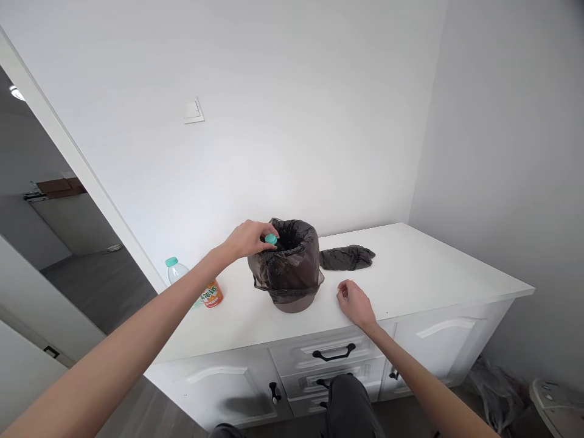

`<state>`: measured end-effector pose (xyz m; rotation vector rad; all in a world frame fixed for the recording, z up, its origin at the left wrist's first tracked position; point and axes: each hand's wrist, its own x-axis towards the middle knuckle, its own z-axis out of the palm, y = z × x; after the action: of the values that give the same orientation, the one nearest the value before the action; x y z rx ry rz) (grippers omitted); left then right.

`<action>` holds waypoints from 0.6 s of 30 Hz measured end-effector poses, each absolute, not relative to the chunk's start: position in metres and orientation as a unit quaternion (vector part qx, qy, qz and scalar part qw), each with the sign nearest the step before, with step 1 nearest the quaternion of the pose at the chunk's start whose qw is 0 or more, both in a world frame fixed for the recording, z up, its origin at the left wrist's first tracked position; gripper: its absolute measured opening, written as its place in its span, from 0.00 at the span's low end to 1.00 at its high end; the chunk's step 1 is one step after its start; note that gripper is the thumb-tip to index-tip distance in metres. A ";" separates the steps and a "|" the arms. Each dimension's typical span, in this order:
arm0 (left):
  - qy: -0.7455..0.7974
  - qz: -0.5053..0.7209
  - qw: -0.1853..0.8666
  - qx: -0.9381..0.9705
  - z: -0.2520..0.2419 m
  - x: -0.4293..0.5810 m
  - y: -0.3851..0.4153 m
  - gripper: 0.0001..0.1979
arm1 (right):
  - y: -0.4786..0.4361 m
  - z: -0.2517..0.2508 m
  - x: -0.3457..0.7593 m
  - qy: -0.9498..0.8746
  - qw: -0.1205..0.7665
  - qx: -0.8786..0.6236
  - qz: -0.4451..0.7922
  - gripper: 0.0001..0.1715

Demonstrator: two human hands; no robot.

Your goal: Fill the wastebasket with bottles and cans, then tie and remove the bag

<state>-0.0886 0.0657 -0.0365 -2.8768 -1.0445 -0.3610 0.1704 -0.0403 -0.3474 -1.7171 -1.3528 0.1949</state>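
A small bin (294,303) lined with a black plastic bag (296,267) stands on the white cabinet top. Over the bin's left rim, my left hand (253,238) pinches a teal bottle cap (271,239); whether a bottle hangs below it is hidden. My right hand (355,303) rests curled on the cabinet's front edge, right of the bin, and I cannot make out anything in it. Left of the bin are a clear bottle with a teal cap (172,262) and an orange-labelled container (212,294), both partly behind my left forearm.
A folded black plastic bag (347,258) lies right of the bin. The white cabinet (465,267) has drawers with black handles below. A wall switch (194,112) is above, and a doorway opens at the left. Plastic bags and another bin (559,407) are on the floor at lower right.
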 end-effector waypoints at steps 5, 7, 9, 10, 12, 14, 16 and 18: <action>-0.308 -0.126 0.021 -0.943 -0.038 -0.094 0.061 0.22 | -0.043 -0.348 0.170 -0.550 0.455 -0.696 0.078 0.06; -0.310 -0.206 0.069 -0.925 -0.040 -0.112 0.062 0.25 | -0.043 -0.348 0.169 -0.552 0.455 -0.695 0.077 0.06; -0.339 -0.280 0.132 -0.888 -0.044 -0.139 0.068 0.22 | -0.044 -0.349 0.169 -0.554 0.454 -0.694 0.076 0.06; -0.364 -0.306 0.160 -0.865 -0.047 -0.156 0.071 0.21 | -0.045 -0.349 0.169 -0.555 0.453 -0.694 0.075 0.06; -0.424 -0.326 0.200 -0.821 -0.055 -0.194 0.078 0.20 | -0.045 -0.350 0.170 -0.557 0.449 -0.695 0.075 0.07; -0.485 -0.320 0.218 -0.784 -0.065 -0.231 0.081 0.22 | -0.046 -0.351 0.170 -0.559 0.444 -0.696 0.075 0.07; -0.542 -0.304 0.212 -0.754 -0.074 -0.265 0.082 0.26 | -0.047 -0.352 0.170 -0.560 0.441 -0.697 0.075 0.07; -0.590 -0.291 0.193 -0.728 -0.081 -0.291 0.083 0.29 | -0.048 -0.353 0.170 -0.562 0.439 -0.697 0.076 0.07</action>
<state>-0.2910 0.0826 -0.0812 -2.0433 -1.6556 -0.8164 0.1700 -0.0480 -0.3526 -1.7316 -1.3964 0.1892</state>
